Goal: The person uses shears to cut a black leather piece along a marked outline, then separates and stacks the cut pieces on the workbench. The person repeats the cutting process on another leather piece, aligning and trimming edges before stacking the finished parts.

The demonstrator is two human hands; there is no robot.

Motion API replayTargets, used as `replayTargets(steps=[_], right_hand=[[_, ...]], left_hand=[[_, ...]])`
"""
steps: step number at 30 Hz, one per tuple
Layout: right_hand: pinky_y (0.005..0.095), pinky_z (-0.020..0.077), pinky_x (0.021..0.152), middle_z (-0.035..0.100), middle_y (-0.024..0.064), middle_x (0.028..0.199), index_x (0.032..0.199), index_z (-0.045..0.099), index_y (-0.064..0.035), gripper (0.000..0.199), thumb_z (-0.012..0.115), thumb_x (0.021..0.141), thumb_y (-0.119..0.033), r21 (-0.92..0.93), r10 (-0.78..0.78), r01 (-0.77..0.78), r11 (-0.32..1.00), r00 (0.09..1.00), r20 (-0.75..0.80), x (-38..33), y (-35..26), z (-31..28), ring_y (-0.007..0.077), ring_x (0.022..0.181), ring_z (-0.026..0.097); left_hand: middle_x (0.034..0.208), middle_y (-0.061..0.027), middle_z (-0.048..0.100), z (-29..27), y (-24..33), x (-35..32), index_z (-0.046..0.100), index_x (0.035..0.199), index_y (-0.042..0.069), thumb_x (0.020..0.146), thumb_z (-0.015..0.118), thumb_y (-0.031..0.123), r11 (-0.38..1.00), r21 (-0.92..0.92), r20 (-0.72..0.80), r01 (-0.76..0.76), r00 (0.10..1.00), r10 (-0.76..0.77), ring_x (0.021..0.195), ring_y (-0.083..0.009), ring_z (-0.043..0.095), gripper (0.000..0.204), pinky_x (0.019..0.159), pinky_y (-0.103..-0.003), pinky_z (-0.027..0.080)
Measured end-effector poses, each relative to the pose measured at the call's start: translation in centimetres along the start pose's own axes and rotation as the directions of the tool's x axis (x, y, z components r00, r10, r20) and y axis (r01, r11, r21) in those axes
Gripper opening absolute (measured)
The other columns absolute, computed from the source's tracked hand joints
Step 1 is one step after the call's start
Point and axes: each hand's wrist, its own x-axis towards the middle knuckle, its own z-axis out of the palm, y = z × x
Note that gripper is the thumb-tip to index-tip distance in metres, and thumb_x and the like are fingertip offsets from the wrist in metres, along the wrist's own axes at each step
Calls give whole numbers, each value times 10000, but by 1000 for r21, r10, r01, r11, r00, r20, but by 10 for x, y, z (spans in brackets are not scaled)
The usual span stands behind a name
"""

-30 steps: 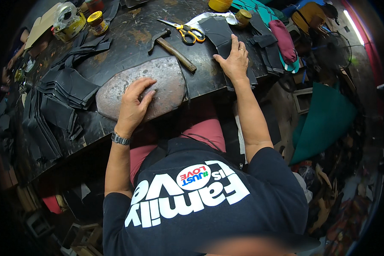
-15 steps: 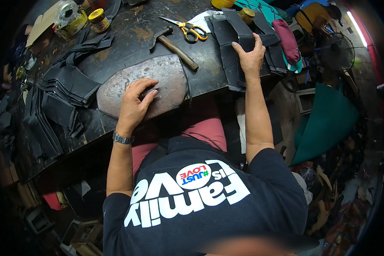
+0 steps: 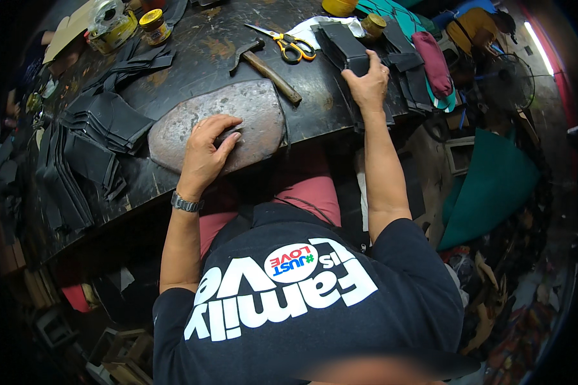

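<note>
My right hand (image 3: 368, 82) grips a stack of black, leather-like pieces (image 3: 344, 46) at the table's right side. Its thumb lies at the near edge and its fingers reach along the right side. Resting on a flat, pitted stone slab (image 3: 258, 110), my left hand (image 3: 209, 146) has loosely curved fingers with the thumb apart from them. Nothing shows between them. A hammer (image 3: 270, 76) with a wooden handle lies just beyond the slab. Scissors (image 3: 292, 48) with yellow and black handles lie between the hammer and the stack.
Layered black pieces (image 3: 103, 122) cover the table's left side. Further black pieces (image 3: 410, 74) lie right of my right hand, beside a maroon roll (image 3: 432, 64). Jars (image 3: 154, 27) stand at the back. Beyond the right end are a fan (image 3: 506, 80) and another person (image 3: 478, 29).
The black stack in my right hand has drawn together and shifted, separating from the pieces at its right. My left hand stays on the slab.
</note>
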Motion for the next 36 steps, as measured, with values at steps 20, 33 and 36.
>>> replayTargets(steps=[20,33,36], right_hand=[[393,425,1009,554,175,1170,1297,546,-91,714,803,649,-246,557,-231,111,823,962,149,-40,-68,-14,306,1141,539],[426,424,1003,522,209,1254,1326,510,-79,749,836,670,-232,309,-177,188,932,982,-65,-34,-50,2,366,1191,497],[434,421,1005,523,223,1242,1326,510,-91,756,837,667,-265,202,-162,171,964,985,-62,-19,-37,-7,370,1188,492]], left_hand=[[1052,-108,684,3,0,2,697,1037,66,828,697,133,1000,-24,-19,15,1000,-15,1030,-283,618,219,952,-373,417],[1069,-117,683,0,-2,2,698,1050,47,834,688,98,1000,-16,-10,8,1000,-8,1031,-274,629,222,940,-355,445],[1064,-117,684,0,-2,2,697,1049,46,834,688,98,1000,-8,-9,-6,1000,6,1031,-273,628,222,938,-354,447]])
